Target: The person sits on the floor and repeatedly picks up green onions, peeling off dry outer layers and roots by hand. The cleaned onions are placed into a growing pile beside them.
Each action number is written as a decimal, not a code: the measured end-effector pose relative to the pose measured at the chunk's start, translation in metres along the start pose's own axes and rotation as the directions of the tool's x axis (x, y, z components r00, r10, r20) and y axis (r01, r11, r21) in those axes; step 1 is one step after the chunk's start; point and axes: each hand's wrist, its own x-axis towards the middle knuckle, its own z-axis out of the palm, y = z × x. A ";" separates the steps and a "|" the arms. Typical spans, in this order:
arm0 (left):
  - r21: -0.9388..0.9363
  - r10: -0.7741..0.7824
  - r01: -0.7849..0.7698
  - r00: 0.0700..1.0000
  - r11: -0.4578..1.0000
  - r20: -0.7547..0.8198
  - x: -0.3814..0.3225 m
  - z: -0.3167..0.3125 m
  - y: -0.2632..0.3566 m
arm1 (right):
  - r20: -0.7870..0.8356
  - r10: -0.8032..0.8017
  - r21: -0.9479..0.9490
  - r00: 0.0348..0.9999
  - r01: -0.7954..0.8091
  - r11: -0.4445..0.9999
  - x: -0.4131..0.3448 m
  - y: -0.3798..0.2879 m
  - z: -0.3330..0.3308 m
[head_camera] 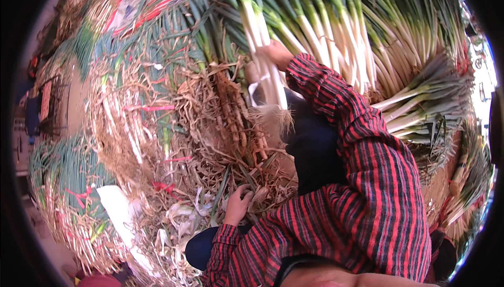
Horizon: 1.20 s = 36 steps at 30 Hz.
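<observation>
My right hand (277, 55) is closed around the white stalks of a few large green onions (263, 31), held up with their roots hanging down and their green leaves pointing to the top of the view. My left hand (238, 204) is low, near my left knee, over a litter of dry leaves and peelings (185, 212); its fingers are curled, and whether anything is between them is unclear. Right of the held stalks, cleaned green onions (346, 46) lie in a thick row. Brown, unpeeled stalks (236, 121) lie to the left.
Bundled green onions (130, 102) with red ties cover the left side. More stalks (417, 102) are stacked at the right. A white sheet (122, 216) lies at the lower left, and a red and white sack (130, 11) at the upper left. A wire cart (49, 102) stands at the left edge.
</observation>
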 end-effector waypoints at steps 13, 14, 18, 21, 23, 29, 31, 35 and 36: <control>0.474 0.187 -0.095 0.970 0.875 -0.152 0.051 0.035 -0.045 | -0.167 -0.011 -0.477 0.986 -0.071 0.876 -0.059 -0.143 -0.323; 0.547 0.365 -0.231 0.919 0.805 -0.150 0.061 0.046 -0.045 | -0.224 -0.152 -0.620 0.963 -0.020 0.785 -0.059 -0.136 -0.344; 0.659 0.450 -0.480 0.862 0.579 0.233 0.100 0.108 -0.054 | -0.396 -0.182 -0.561 0.900 -0.081 0.824 -0.072 -0.124 -0.341; 0.787 0.153 -0.471 0.880 0.399 0.450 0.100 0.149 -0.092 | -0.044 -0.146 -0.481 0.988 0.107 0.870 -0.096 -0.105 -0.253; 0.849 0.005 -0.286 0.948 0.444 0.317 0.099 0.147 -0.129 | 0.073 -0.064 -0.548 0.995 0.094 0.831 -0.105 -0.091 -0.178; 0.831 -0.141 0.541 0.840 0.129 -0.525 0.074 -0.035 -0.213 | 0.415 0.077 -0.618 0.907 0.219 0.755 -0.107 -0.075 -0.004; 0.620 -0.192 0.746 0.664 0.245 -0.723 0.024 -0.145 -0.229 | 0.599 0.061 -0.557 0.798 0.361 0.748 -0.099 -0.072 0.033; 0.375 -0.338 0.907 0.420 0.192 -0.842 -0.155 -0.274 -0.254 | 0.710 0.163 -0.584 0.685 0.444 0.679 -0.064 -0.048 0.083; 0.338 -0.384 0.930 0.369 0.148 -0.846 -0.192 -0.287 -0.258 | 0.709 0.109 -0.606 0.697 0.522 0.600 -0.052 -0.037 0.090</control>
